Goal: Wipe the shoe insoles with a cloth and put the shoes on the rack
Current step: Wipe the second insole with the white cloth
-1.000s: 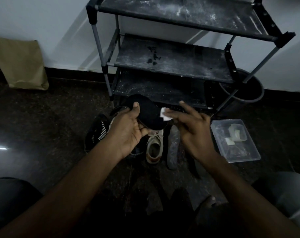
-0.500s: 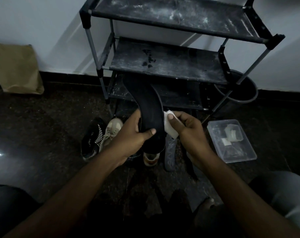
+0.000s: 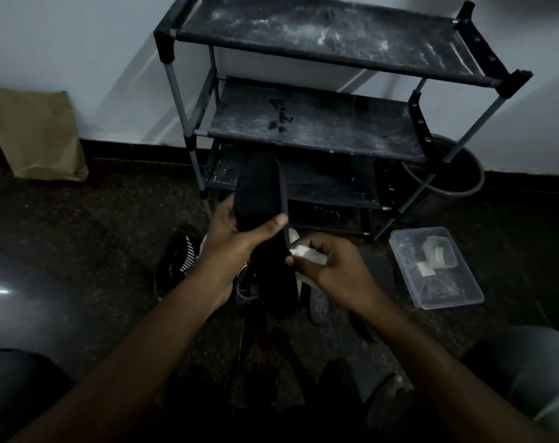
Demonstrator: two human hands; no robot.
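Head view: my left hand (image 3: 230, 241) grips black insole (image 3: 259, 199) mid-length, thumb across face, held upright in air before rack (image 3: 303, 123) bottom shelf front edge. My right hand (image 3: 332, 266) pinches white cloth (image 3: 307, 254) against insole's right edge. Judgement: long end-to-end strokes, left fingers bracing behind. Black shoe (image 3: 176, 254) on floor: markings unreadable; no legible writing.

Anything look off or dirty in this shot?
Yes: the rack looks grimy. The top shelf carries whitish streaks, and the middle shelf has a cluster of dark blotches. Anything placed there could pick that up. Otherwise the left hand grips the insole and the right hand pinches the cloth at its edge.
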